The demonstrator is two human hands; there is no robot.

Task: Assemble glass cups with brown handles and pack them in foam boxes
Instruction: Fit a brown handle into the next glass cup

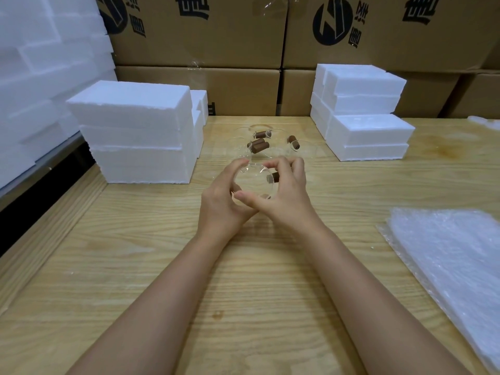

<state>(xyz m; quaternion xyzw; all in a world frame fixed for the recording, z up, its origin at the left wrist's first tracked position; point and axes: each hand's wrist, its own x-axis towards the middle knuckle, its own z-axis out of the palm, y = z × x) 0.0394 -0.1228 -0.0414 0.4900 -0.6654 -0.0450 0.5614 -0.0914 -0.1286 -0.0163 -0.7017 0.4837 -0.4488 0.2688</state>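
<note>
A clear glass cup (pixel 255 182) with a short brown handle (pixel 273 177) sits between both my hands over the middle of the wooden table. My left hand (pixel 224 201) curls around its left side. My right hand (pixel 281 196) grips its right side, fingers over the rim, thumb below, next to the handle. Behind them lie several more glass cups with brown handles (pixel 259 143), hard to make out because the glass is clear. A stack of white foam boxes (pixel 135 131) stands at the left and another stack of foam boxes (pixel 362 112) at the right.
Sheets of bubble wrap (pixel 449 261) lie on the table (pixel 243 293) at the right. Brown cardboard cartons (pixel 243 50) are stacked along the back. More white foam (pixel 35 77) is piled at the far left, beyond the table's left edge.
</note>
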